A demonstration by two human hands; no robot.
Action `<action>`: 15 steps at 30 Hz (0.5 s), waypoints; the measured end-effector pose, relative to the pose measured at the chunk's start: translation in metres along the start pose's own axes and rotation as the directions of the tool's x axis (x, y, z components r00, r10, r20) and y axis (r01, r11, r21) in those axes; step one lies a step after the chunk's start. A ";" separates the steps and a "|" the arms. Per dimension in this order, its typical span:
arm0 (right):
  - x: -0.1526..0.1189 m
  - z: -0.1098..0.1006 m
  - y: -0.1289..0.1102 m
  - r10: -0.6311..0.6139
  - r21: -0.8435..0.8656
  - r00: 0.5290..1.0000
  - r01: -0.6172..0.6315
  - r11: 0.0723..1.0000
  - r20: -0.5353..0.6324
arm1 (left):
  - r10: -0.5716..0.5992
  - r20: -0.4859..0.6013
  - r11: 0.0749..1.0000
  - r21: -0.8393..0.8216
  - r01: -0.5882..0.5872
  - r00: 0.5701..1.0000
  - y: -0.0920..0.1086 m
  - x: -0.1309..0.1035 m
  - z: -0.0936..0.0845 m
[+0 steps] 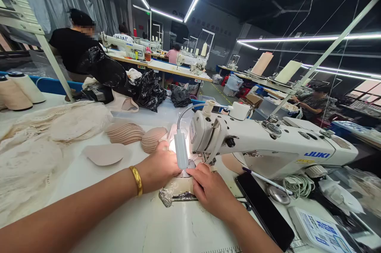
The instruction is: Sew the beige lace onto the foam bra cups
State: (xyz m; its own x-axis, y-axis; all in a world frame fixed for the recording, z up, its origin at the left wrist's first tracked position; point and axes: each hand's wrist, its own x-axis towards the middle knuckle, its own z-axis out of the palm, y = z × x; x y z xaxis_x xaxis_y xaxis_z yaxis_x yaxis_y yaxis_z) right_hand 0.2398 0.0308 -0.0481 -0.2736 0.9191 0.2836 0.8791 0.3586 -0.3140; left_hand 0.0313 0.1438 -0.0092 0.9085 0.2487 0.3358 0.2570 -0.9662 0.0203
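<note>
A white sewing machine (253,134) stands on the pale table, its needle area partly behind a small grey lamp (180,150). My left hand (159,165), with a gold bracelet (136,181) at the wrist, lies just left of the needle area, its fingertips partly hidden by the lamp. My right hand (208,185) rests beside the presser foot, index finger extended toward the plate and the other fingers curled. Brightly lit pale fabric (174,136) shows behind my left hand; whether either hand grips it is unclear. Stacked beige pads (124,132) lie to the left.
Cream lace fabric (32,158) covers the left side, near thread cones (22,90). A single beige pad (104,154) lies nearer. On the right are a black phone (264,209), a pen, a cable coil and a white box (318,229). Black bags and people sit beyond.
</note>
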 end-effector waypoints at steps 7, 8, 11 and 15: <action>-0.001 0.002 0.000 -0.043 -0.028 0.997 0.041 0.999 -0.063 | -0.542 -0.134 0.835 0.021 0.550 0.829 -0.057 0.048 -0.025; -0.001 0.002 0.000 -0.049 -0.029 0.997 0.047 0.998 -0.065 | -0.610 -0.147 0.785 0.027 0.619 0.779 -0.066 0.056 -0.024; -0.003 0.002 0.002 -0.052 -0.031 0.997 0.050 0.998 -0.062 | -0.724 -0.103 0.685 0.009 0.728 0.682 -0.083 0.072 -0.021; -0.004 0.002 0.005 -0.053 -0.024 0.998 0.052 0.998 -0.040 | -0.770 -0.121 0.637 -0.076 0.767 0.627 -0.084 0.062 -0.042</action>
State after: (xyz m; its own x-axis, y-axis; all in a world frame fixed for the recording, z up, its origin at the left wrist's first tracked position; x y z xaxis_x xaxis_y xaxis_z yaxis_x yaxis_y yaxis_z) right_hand 0.2439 0.0294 -0.0529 -0.3035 0.8916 0.3360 0.8730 0.4015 -0.2767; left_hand 0.0526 0.2375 0.0496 0.3318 0.8912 0.3093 0.8356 -0.4299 0.3421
